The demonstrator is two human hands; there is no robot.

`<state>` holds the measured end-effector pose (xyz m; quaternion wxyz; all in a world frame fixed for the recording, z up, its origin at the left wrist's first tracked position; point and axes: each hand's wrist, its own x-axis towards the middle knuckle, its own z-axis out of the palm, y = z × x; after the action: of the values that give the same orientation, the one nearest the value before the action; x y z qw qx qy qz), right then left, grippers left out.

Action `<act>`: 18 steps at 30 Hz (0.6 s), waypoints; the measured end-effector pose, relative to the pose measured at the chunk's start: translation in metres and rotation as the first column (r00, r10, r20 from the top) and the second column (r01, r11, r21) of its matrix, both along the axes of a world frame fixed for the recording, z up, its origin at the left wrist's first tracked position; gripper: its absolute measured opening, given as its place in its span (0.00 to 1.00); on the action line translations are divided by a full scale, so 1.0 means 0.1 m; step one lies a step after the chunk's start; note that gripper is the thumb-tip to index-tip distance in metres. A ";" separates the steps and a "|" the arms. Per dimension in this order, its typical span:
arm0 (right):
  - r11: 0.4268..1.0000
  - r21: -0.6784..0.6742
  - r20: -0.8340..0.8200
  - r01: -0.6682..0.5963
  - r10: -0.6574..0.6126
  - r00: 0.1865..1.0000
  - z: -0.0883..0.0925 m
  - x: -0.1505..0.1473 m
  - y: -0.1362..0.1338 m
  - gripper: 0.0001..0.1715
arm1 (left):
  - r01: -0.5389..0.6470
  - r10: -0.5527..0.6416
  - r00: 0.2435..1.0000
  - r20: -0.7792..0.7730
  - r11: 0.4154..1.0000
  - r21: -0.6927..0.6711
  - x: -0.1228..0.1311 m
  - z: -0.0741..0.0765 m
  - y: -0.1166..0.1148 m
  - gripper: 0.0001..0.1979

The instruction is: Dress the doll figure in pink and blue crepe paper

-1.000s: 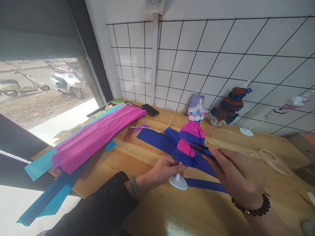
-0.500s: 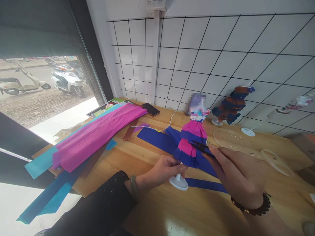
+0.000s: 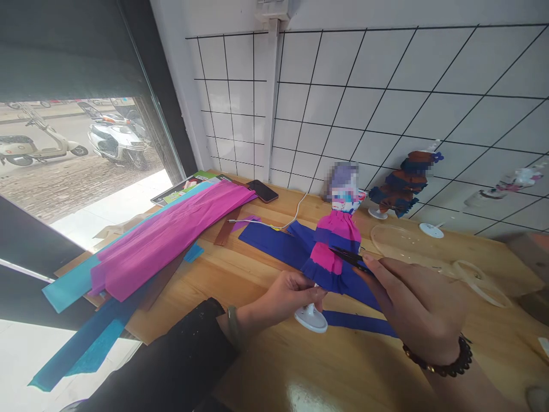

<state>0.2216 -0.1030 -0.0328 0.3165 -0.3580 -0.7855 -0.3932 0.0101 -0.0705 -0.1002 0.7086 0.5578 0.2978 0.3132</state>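
A small doll [image 3: 333, 240] in a pink and blue crepe paper dress stands on a white round base [image 3: 311, 319] on the wooden table [image 3: 266, 343]. My left hand [image 3: 281, 297] grips the doll's stem just under the skirt. My right hand [image 3: 414, 309] holds black scissors [image 3: 349, 257], their blades closed against the skirt's right side. Strips of blue crepe paper [image 3: 274, 243] lie under and behind the doll.
Folded magenta [image 3: 167, 234] and teal [image 3: 72, 283] crepe paper lie at the left. A phone [image 3: 262, 191] with a white cable sits near the wall. A second dressed doll [image 3: 401, 186], clear plastic lids [image 3: 394, 237] and a grid wall stand behind. A window at left shows scooters.
The scissor blades have closed at the doll's skirt. Both hands stay almost where they were.
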 end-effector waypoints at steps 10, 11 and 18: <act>1.000 0.000 0.012 -0.011 0.011 1.000 0.02 -0.02 0.00 0.23 | 0.016 -0.016 1.000 0.005 1.000 0.000 -0.01 -0.01 0.00 0.28; 1.000 0.003 0.013 -0.007 0.007 1.000 0.02 -0.02 0.00 0.22 | 0.017 -0.017 1.000 0.001 1.000 0.000 -0.01 -0.01 0.00 0.28; 1.000 -0.002 -0.006 0.003 -0.003 1.000 0.01 -0.01 0.00 0.19 | 0.019 -0.019 1.000 0.000 1.000 0.010 -0.01 -0.03 0.01 0.27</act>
<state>0.2210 -0.1031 -0.0318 0.3180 -0.3605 -0.7845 -0.3919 0.0094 -0.0698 -0.1034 0.7089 0.5640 0.2908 0.3080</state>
